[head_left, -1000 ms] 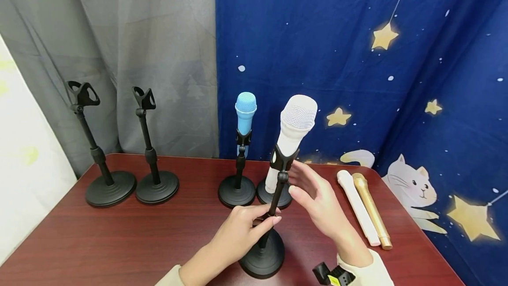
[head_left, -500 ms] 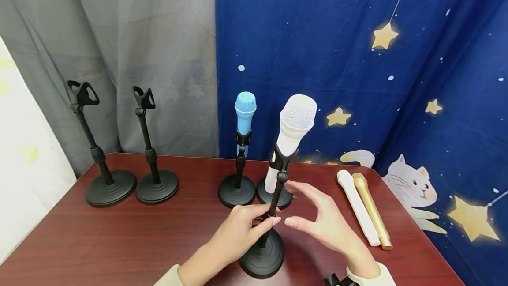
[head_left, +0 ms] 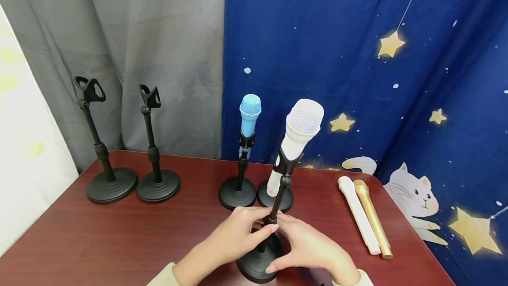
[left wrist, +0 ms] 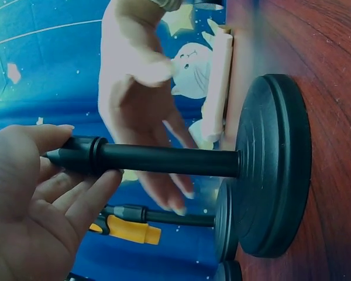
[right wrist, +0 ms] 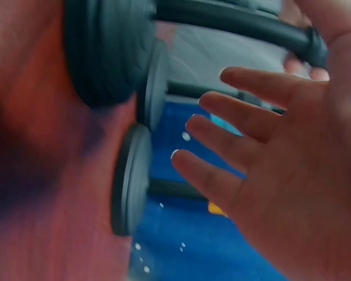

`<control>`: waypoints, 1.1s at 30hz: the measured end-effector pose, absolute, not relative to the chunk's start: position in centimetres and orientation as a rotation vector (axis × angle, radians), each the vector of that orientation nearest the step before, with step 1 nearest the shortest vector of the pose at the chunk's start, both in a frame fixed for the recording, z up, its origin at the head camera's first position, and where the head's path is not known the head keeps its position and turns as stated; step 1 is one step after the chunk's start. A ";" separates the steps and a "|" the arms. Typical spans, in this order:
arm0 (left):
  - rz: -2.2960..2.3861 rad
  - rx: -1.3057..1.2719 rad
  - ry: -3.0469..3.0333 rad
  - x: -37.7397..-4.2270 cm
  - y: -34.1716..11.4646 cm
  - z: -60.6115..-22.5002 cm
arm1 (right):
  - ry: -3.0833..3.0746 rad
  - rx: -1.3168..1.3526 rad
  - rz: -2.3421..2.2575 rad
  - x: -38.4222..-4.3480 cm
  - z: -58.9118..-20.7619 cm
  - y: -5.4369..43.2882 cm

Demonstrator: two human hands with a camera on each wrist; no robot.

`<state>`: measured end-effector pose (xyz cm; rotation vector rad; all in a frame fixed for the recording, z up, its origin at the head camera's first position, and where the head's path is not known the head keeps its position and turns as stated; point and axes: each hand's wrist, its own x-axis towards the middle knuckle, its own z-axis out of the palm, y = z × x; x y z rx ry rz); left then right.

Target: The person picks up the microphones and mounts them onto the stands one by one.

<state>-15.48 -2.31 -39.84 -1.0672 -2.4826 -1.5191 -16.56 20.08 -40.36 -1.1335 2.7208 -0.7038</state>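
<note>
A black tabletop microphone stand (head_left: 254,263) is at the front of the table, with a white microphone (head_left: 303,120) leaning in its clip. My left hand (head_left: 232,238) pinches the collar on its pole (left wrist: 85,155) between thumb and fingers. My right hand (head_left: 311,244) is just right of the pole, fingers spread, with its thumb over the round base. The right wrist view shows that palm (right wrist: 281,146) holding nothing. Behind stand a blue microphone (head_left: 249,116) in its own stand and another stand base (head_left: 286,202), its upper part hidden by the white microphone.
Two stands with bare clips, one (head_left: 113,184) at far left and one (head_left: 158,185) beside it, are on the brown table (head_left: 139,242). A white microphone body (head_left: 359,215) and a gold one (head_left: 374,220) lie at right. Curtains hang behind.
My right hand has moved down and left, from beside the clip to beside the lower pole and base. The left hand keeps its hold on the collar. The head view has shifted slightly.
</note>
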 end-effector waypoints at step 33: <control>-1.934 -1.246 -2.490 -17.5 -3.4 -40.3 | 2.649 -1.035 -0.578 -16.9 -42.6 17.8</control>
